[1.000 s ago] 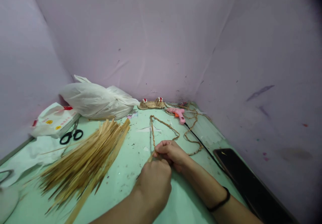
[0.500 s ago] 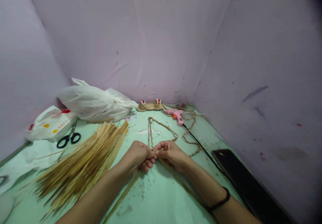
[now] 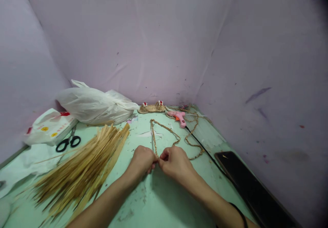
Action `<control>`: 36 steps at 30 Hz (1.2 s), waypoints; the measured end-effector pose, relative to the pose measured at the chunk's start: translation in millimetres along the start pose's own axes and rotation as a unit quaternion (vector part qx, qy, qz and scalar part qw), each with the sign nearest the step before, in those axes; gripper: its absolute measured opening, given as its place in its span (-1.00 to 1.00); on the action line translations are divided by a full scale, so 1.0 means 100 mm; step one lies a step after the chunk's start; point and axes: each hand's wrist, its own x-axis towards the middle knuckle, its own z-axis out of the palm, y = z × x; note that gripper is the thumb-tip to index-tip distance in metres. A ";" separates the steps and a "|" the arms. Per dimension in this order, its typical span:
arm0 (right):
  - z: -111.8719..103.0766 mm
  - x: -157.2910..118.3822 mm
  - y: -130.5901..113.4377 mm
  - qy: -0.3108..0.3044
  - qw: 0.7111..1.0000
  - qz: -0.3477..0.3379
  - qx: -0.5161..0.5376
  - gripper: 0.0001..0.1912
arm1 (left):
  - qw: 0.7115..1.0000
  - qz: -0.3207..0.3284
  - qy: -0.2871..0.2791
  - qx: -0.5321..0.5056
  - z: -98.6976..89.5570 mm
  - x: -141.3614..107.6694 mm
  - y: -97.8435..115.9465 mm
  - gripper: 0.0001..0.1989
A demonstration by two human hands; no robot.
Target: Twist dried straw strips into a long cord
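A thin brown braided straw cord point(image 3: 166, 128) runs in a bent loop over the table, and its near end comes down between my two hands. My left hand point(image 3: 142, 157) is closed, thumb and finger pinching the cord's near end. Right beside it, my right hand point(image 3: 176, 159) is closed too, its fingertips pinching the cord at the same spot. The exact point of the pinch is partly hidden by the fingers. Left of my hands lies a spread bundle of dry straw strips point(image 3: 84, 173).
Black-handled scissors point(image 3: 68, 142), a white box in plastic point(image 3: 51, 127) and a full white bag point(image 3: 97, 105) are at left. A woven piece with red-and-white flowers point(image 3: 151, 109) and a pink glue gun point(image 3: 179, 117) sit at the back. A dark flat slab point(image 3: 246, 183) lies right.
Both hands have come slightly nearer to me, with the cord's end between them. The long loose strips that trailed under my forearms are no longer visible. My right hand has turned over more.
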 end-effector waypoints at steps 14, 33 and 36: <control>0.00 0.06 0.06 0.001 0.980 -0.018 0.196 -0.82 | 0.986 0.019 -0.150 -0.069 -0.23 0.02 0.06 -0.93; 0.22 0.17 0.10 -0.119 0.892 0.105 0.423 -0.96 | 0.967 0.041 -0.078 0.239 -0.32 -0.10 0.10 -0.88; 0.21 0.15 0.08 -0.126 0.880 0.103 0.447 -0.95 | 0.957 0.059 -0.058 0.276 -0.24 -0.21 0.13 -0.83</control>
